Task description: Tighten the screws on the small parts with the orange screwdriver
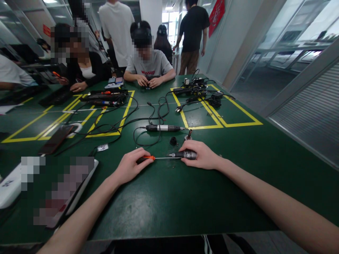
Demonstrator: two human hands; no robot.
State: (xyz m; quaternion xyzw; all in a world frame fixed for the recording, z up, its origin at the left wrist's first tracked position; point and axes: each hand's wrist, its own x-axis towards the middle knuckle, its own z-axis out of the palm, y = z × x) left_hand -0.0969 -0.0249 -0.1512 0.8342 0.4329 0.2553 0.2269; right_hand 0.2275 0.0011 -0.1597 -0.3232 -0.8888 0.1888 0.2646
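Orange and black, the screwdriver [151, 158] lies low over the green table [238, 197], its handle pinched in the left hand [135, 162], while the right hand [200, 155] closes round a dark tool body [188, 154] whose metal nose points left. The step in hand seems to be handling these two parts together, shaft alongside nose (whether they touch, I cannot tell); the next move likely calls for a steady right grip and careful alignment of the shaft. A black cap [173, 141] and a small metal-topped part [189, 134] stand just beyond. As for writing, the grey shirt [159, 63] opposite seems to read "wassup"; the white tag [102, 147] and red banner [216, 16] are illegible.
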